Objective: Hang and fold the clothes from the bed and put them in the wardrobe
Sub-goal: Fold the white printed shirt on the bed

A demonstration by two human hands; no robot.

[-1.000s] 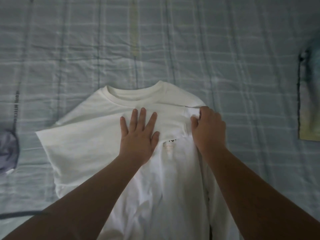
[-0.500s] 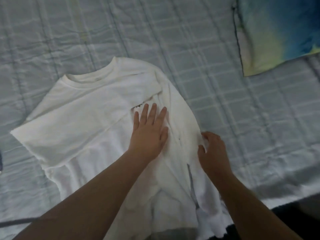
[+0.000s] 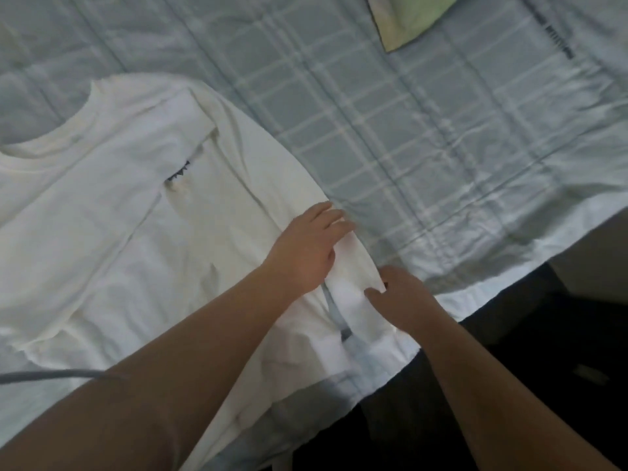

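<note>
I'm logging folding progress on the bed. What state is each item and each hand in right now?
white T-shirt: flat on the bed, right side folded inward, left sleeve spread out, not fully folded.
left hand: open, palm down, pressing the folded edge.
right hand: fingers pinching the lower part of the folded flap.
checked bedspread: spread out, wrinkled.
yellow-green cloth: lying flat at the top, mostly cut off.

T-shirt (image 3: 112, 215) flat on bed (image 3: 424, 137), both hands on its right edge
</note>
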